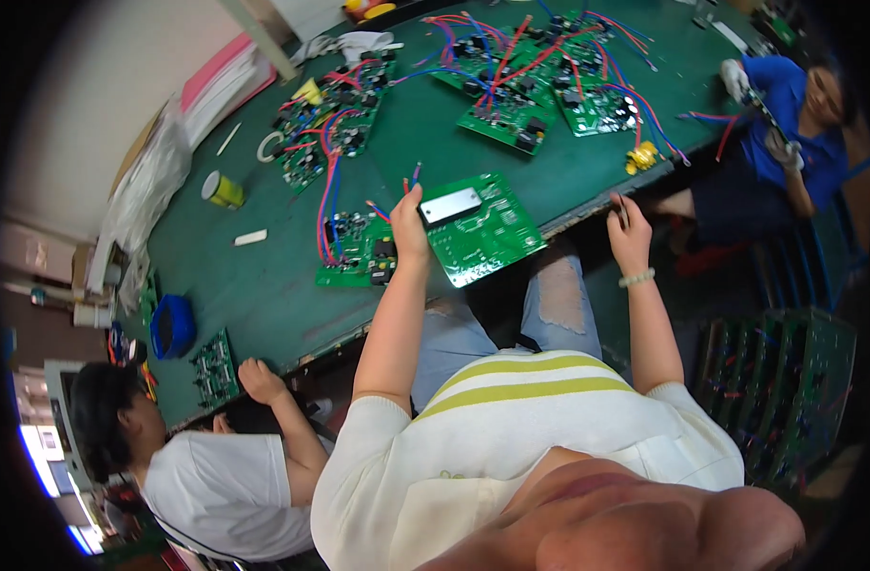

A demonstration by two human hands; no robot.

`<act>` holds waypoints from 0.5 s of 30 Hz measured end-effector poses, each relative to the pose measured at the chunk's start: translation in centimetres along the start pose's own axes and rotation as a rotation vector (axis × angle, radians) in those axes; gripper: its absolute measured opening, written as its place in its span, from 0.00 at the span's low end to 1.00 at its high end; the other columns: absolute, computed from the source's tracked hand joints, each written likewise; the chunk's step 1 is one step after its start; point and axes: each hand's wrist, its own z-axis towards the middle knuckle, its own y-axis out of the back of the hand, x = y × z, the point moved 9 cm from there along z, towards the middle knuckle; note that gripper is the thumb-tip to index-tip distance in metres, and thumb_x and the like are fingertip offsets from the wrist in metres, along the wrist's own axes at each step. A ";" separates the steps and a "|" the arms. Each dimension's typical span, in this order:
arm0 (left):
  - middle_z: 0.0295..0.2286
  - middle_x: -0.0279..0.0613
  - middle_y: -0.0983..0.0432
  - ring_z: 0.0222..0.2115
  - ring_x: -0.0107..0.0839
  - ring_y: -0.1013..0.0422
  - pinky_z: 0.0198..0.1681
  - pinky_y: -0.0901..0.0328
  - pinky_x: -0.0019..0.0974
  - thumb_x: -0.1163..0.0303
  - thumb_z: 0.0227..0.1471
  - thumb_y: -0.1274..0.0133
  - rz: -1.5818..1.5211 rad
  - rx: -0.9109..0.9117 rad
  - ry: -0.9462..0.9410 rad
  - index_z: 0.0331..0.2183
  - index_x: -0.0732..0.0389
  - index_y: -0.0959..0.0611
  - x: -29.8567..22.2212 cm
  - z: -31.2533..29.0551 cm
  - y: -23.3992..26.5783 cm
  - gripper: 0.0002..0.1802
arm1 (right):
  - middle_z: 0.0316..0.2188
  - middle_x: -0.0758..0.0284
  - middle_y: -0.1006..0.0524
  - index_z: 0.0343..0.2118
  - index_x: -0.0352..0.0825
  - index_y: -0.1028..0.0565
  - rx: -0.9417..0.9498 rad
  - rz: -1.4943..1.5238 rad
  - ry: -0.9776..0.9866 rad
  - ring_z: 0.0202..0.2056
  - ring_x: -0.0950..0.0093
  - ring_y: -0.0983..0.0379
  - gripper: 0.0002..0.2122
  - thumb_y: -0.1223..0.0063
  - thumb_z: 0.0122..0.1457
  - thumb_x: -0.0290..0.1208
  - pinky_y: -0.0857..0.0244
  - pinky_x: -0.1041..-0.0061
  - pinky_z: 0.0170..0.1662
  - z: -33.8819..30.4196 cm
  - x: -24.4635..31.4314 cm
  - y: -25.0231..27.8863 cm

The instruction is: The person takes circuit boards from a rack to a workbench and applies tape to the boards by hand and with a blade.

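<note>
My left hand (409,230) grips the left edge of a green circuit board (492,233), tilted above the near edge of the table. A silver rectangular metal plate (451,205) sits on the board's upper left. Red and blue wire ends poke out beside my fingers. My right hand (631,238) is off the table edge, to the right of the board, its fingers closed round a small, thin dark object that I cannot make out. Just left of my left hand, another circuit board (344,276) with red and blue wires lies on the table, partly behind my arm.
Wired circuit boards (506,124) are heaped across the green table (263,285). A yellow-green can (223,190), a blue container (172,326) and yellow parts (641,157) stand about. One co-worker (225,476) sits at left; another (787,133) at right holds a board. A rack (777,390) stands lower right.
</note>
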 end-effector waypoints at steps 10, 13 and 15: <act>0.35 0.39 0.24 0.33 0.37 0.31 0.37 0.37 0.39 0.32 0.50 0.59 -0.805 0.488 0.354 0.41 0.58 0.21 -6.1 -8.1 -12.8 0.38 | 0.28 0.74 0.26 0.51 0.31 0.28 0.391 0.609 0.055 0.21 0.88 0.45 0.23 0.39 0.49 0.19 0.48 0.86 0.24 -7.3 12.7 -7.7; 0.31 0.36 0.27 0.27 0.34 0.39 0.31 0.43 0.37 0.32 0.48 0.56 -0.982 0.577 0.445 0.38 0.56 0.22 -5.4 -9.8 -14.1 0.36 | 0.28 0.72 0.25 0.47 0.30 0.28 0.577 0.695 -0.018 0.27 0.86 0.34 0.15 0.43 0.56 0.22 0.39 0.87 0.30 -8.4 12.8 -9.8; 0.33 0.37 0.28 0.26 0.33 0.44 0.31 0.46 0.36 0.33 0.47 0.52 -0.980 0.465 0.377 0.39 0.57 0.22 -4.8 -9.4 -13.2 0.35 | 0.28 0.70 0.24 0.45 0.30 0.28 0.626 0.722 -0.032 0.28 0.85 0.31 0.10 0.50 0.61 0.23 0.36 0.84 0.31 -8.7 13.5 -9.4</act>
